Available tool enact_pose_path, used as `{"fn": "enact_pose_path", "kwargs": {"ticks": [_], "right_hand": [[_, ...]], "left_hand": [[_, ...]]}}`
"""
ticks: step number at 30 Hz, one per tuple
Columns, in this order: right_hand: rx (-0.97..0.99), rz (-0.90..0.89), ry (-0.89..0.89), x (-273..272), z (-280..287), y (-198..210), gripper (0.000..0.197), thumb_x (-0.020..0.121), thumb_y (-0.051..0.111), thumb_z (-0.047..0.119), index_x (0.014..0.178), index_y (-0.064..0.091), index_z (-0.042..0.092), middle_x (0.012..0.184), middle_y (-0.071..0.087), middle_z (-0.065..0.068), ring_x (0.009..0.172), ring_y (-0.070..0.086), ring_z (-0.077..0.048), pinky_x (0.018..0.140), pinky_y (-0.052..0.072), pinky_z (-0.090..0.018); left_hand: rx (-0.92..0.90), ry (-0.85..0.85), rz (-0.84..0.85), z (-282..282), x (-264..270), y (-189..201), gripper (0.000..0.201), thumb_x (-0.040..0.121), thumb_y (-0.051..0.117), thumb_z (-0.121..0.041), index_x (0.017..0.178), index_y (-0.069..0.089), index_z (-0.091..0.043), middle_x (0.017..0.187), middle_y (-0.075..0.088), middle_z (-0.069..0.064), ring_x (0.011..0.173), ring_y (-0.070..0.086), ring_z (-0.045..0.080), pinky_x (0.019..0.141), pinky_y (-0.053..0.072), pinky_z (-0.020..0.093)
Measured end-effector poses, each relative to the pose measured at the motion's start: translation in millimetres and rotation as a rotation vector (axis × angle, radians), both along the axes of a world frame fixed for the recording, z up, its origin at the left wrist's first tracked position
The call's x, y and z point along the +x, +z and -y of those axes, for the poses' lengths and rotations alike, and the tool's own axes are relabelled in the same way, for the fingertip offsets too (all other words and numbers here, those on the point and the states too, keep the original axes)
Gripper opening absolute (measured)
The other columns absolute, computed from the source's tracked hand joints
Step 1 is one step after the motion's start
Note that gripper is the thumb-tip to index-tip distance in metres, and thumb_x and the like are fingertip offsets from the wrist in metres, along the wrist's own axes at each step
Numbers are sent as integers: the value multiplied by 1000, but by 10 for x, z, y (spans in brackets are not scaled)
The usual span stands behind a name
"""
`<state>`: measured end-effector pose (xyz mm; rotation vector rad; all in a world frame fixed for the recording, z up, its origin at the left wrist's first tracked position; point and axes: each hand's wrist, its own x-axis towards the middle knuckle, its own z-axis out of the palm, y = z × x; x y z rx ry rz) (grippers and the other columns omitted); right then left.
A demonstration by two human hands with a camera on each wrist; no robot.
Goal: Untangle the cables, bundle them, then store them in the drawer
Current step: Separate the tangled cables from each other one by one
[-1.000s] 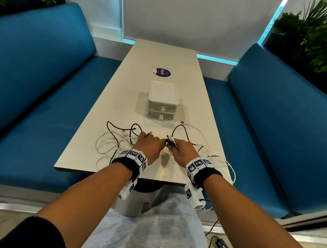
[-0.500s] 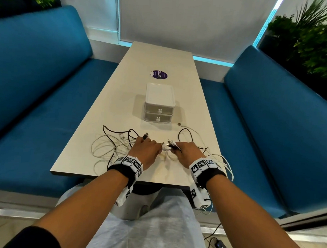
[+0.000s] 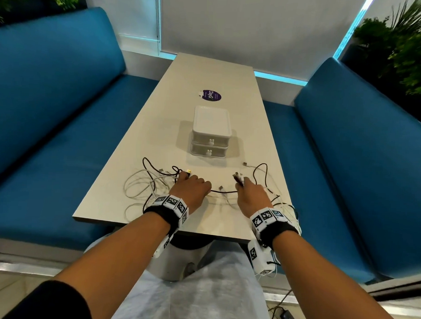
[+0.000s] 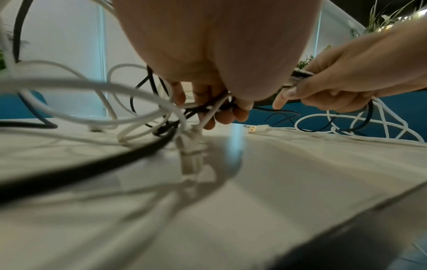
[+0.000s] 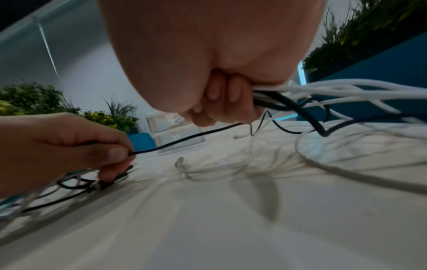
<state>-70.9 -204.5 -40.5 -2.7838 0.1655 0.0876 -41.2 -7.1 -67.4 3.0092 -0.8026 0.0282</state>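
Black and white cables [image 3: 144, 185] lie tangled on the near end of the beige table [image 3: 212, 71]. My left hand [image 3: 192, 186] grips a clump of black and white cables [image 4: 208, 109], fingers curled round them. My right hand [image 3: 250, 193] holds several cable ends [image 3: 238, 178] in a fist, white and black strands [image 5: 289, 93] trailing out to its right. A thin black cable [image 3: 224, 191] stretches between the two hands. The white two-drawer box [image 3: 211, 132] stands behind the cables, both drawers closed.
A purple round sticker [image 3: 209, 95] lies beyond the drawer box. Blue benches [image 3: 51, 120] flank the table on both sides. Loose white loops [image 3: 284, 207] hang over the right table edge near my right wrist. A white USB plug [image 4: 256, 127] rests on the table.
My hands have drawn apart, left going left and right going right, so the thin black cable now spans the gap between them. The head view has tilted slightly.
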Motion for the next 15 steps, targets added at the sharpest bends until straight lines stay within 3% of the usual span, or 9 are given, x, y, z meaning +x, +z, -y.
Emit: {"fn": "enact_pose_path", "kwargs": {"ticks": [8, 10, 15], "right_hand": [[106, -25, 171, 64, -455, 19, 32, 101, 40, 24, 115, 59, 2, 112, 65, -22, 104, 58, -39, 83, 45, -40], [116, -26, 165, 78, -459, 24, 30, 101, 41, 23, 111, 61, 3, 109, 65, -21, 102, 59, -39, 82, 46, -39], [57, -92, 182, 69, -328, 8, 26, 98, 44, 26, 107, 64, 12, 102, 68, -16, 95, 61, -34, 76, 48, -37]], "left_hand": [[-61, 3, 1, 82, -23, 110, 24, 85, 46, -4, 93, 52, -26, 92, 64, -6, 97, 58, 21, 96, 28, 43], [-92, -1, -13, 44, -15, 106, 25, 86, 43, -4, 89, 48, -28, 91, 64, -7, 97, 59, 20, 96, 28, 42], [-60, -52, 2, -19, 2, 56, 24, 93, 41, -9, 97, 56, -28, 99, 64, -6, 102, 56, 20, 101, 26, 43]]}}
